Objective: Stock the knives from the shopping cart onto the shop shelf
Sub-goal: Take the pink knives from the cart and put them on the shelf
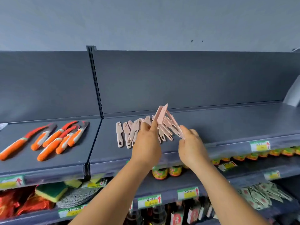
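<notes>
Several pink sheathed knives (128, 133) lie in a row on the dark grey top shelf (227, 125). My left hand (146, 143) grips a bunch of pink knives (160, 116) that point up and away, above the row. My right hand (191, 143) pinches one pink knife (174, 125) by its handle end, its tip slanting up to the left toward the bunch. The shopping cart is out of view.
Several orange-handled knives (53, 138) lie on the left bay of the same shelf, past a slotted upright post (95, 82). Below are sauce jars (167, 172), sponges (52, 191), packets and price tags. Bare shelf stretches to the right of my hands.
</notes>
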Tool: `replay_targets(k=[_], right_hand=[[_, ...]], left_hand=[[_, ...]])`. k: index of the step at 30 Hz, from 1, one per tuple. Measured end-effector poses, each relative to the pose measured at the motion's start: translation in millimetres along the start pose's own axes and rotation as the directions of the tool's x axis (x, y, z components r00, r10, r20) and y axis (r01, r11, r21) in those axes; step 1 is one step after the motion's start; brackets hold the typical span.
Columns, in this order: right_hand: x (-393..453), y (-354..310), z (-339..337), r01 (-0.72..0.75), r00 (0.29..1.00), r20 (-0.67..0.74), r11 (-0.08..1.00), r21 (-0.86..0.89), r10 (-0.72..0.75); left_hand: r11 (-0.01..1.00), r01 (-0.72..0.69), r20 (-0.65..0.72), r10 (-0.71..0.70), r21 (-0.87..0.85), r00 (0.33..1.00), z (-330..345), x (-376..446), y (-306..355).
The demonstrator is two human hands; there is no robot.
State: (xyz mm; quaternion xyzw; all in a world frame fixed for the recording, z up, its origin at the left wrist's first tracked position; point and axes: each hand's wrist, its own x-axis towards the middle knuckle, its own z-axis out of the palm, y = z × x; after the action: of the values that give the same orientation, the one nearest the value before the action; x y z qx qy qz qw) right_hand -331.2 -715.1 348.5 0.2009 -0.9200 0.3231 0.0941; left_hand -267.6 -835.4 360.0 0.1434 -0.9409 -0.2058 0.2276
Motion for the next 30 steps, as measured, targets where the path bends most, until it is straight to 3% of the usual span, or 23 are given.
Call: replay_targets(k=[3, 8, 16, 24, 27, 30], right_hand=[[45.8, 6.6, 10.3, 0.037, 0.998, 0.05, 0.996, -0.078, -0.033], [98.5, 11.6, 25.9, 0.096, 0.984, 0.169, 0.972, -0.214, -0.06], [137.0, 23.1, 57.9, 0.166, 0.941, 0.335, 0.925, -0.341, -0.046], [139.8, 30.6, 64.2, 0.273, 0.903, 0.419, 0.878, -0.392, -0.094], [135.7, 28.4, 63.5, 0.258, 0.913, 0.396, 0.888, -0.38, -0.096], [127.1, 25.0, 56.3, 0.19, 0.962, 0.244, 0.941, -0.28, -0.121]], left_hand=[[0.988, 0.09, 0.012, -0.092, 0.129, 0.996, 16.2, 40.1, -1.6], [0.973, 0.146, 0.082, -0.163, 0.176, 0.983, 45.8, 86.1, -8.0], [0.895, 0.019, 0.251, -0.146, 0.446, 0.957, 76.2, 115.1, -20.1], [0.864, 0.025, 0.319, -0.212, 0.503, 0.924, 82.2, 115.2, -20.3], [0.893, 0.059, 0.289, -0.206, 0.446, 0.935, 78.7, 112.1, -17.8], [0.906, 0.009, 0.191, -0.099, 0.422, 0.977, 71.6, 107.7, -14.6]])
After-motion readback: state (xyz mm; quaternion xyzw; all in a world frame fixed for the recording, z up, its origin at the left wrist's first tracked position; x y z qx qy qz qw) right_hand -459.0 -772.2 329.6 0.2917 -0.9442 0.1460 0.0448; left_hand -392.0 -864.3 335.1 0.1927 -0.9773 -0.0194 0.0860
